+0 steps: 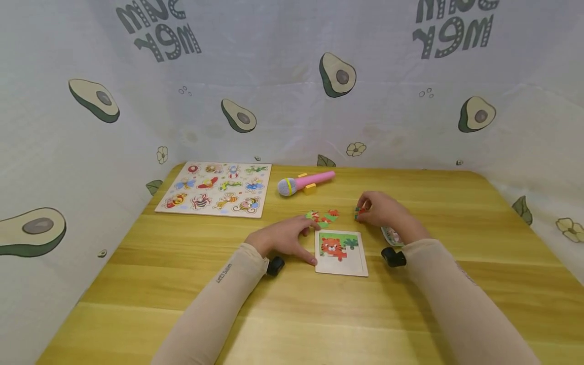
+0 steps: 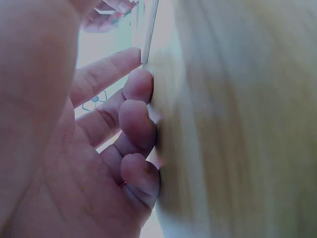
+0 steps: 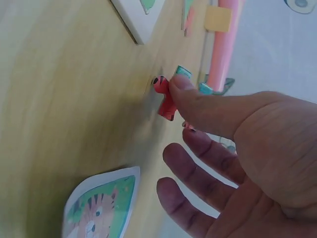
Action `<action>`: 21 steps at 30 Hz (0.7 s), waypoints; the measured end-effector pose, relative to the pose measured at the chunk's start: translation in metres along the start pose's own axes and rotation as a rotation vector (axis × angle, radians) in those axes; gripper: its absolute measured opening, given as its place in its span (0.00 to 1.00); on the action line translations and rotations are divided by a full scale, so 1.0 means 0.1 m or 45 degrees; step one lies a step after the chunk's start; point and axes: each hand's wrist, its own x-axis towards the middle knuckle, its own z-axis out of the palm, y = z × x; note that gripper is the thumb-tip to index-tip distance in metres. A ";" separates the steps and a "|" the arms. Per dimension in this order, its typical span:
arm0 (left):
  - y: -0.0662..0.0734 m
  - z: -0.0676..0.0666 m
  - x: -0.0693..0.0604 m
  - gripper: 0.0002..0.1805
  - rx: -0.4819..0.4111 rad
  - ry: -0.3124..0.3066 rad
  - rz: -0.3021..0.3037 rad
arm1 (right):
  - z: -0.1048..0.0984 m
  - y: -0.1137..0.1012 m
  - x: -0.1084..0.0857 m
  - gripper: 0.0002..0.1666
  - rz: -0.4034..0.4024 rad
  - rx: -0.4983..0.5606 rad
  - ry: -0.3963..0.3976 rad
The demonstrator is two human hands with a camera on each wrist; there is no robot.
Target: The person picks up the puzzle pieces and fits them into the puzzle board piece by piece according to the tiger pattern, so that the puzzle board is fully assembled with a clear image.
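Observation:
A square puzzle board (image 1: 343, 263) lies on the table with a tiger's head and a few green pieces fitted in its upper part. My left hand (image 1: 285, 237) rests at the board's left side, thumb and forefinger spread along that edge and touching it. In the left wrist view the other fingers (image 2: 138, 121) bend loosely against the table. To the right of the board, my right hand (image 1: 380, 209) pinches a red and teal puzzle piece (image 3: 167, 99) between thumb and forefinger, slightly above the table. Several loose puzzle pieces (image 1: 325, 219) lie just behind the board.
A small picture card with a tiger (image 3: 96, 213) lies under my right wrist. Toward the back are a pink toy microphone (image 1: 315, 179) with yellow blocks and a wooden insect puzzle (image 1: 214, 190). A printed curtain (image 1: 292, 76) hangs behind the table.

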 end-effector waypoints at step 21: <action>-0.01 0.01 0.01 0.46 -0.008 -0.012 -0.001 | 0.07 -0.02 -0.63 0.17 -0.078 0.231 0.053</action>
